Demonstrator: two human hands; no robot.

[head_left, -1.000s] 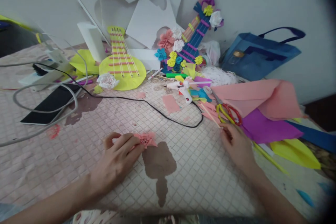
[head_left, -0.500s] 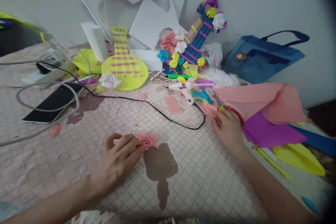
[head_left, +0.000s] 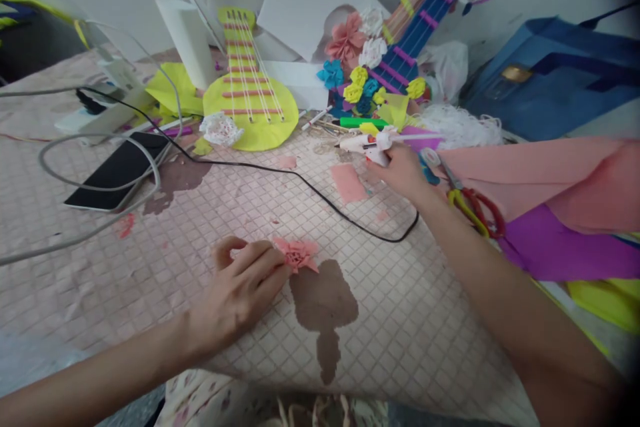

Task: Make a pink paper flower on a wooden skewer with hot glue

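My left hand lies low on the quilted table cover, its fingers pressed together on a small pink paper flower. My right hand reaches far across the table and wraps round the handle of a white glue gun. The gun's black cord runs left over the cover. Yellow-and-red scissors lie just right of that hand.
Two paper guitars stand at the back: a yellow one and a blue one with paper flowers. Pink, purple and yellow paper sheets lie right. A phone and grey cables lie left; a blue bag is back right.
My right hand has moved away from the scissors, up and left, and closed on the glue gun. The left hand has stayed on the pink flower. The view has tipped down.
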